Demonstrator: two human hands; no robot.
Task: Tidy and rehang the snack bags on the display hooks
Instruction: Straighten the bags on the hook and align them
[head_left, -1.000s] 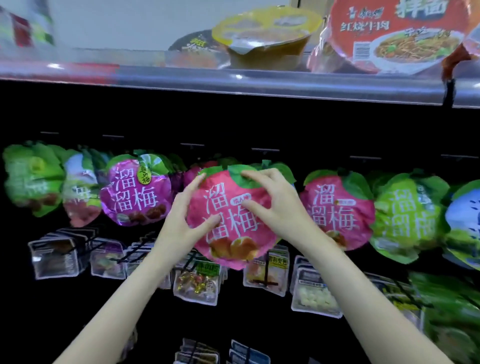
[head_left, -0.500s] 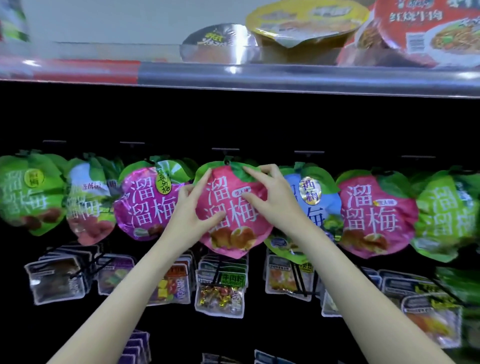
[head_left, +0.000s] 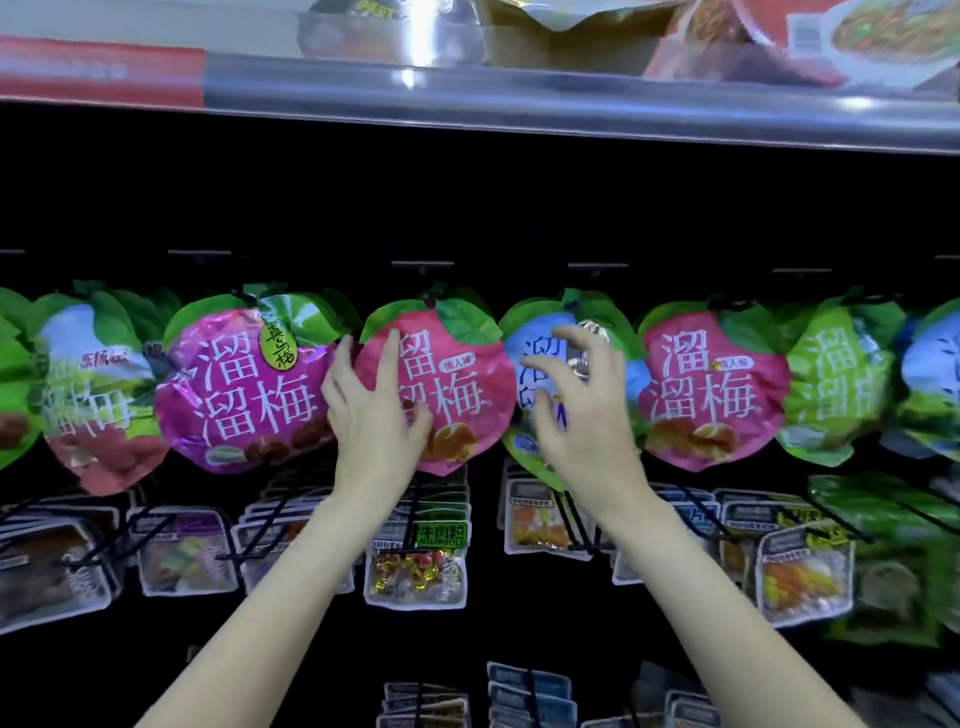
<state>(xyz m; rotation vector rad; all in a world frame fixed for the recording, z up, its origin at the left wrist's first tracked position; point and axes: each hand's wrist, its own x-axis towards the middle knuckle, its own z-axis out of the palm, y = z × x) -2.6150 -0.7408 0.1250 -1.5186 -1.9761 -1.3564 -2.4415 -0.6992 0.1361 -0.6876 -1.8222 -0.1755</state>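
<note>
A pink peach-shaped snack bag (head_left: 462, 384) with green leaf top hangs under a display hook (head_left: 422, 266) in the middle of the row. My left hand (head_left: 374, 415) rests on its left side, fingers straight and pointing up. My right hand (head_left: 576, 410) hovers just right of it, fingers loosely curled and holding nothing, in front of a blue bag (head_left: 532, 340). A magenta bag (head_left: 244, 384) hangs to the left, and another pink bag (head_left: 711, 389) to the right.
More green and blue bags (head_left: 836, 384) fill the row to both sides. A shelf rail (head_left: 519, 104) with noodle bowls runs overhead. Below hang rows of small clear snack packets (head_left: 415, 566) on black hooks.
My right hand has let go of the pink bag and moved right, off it. The bag now hangs by itself under the hook, with my left hand still on it.
</note>
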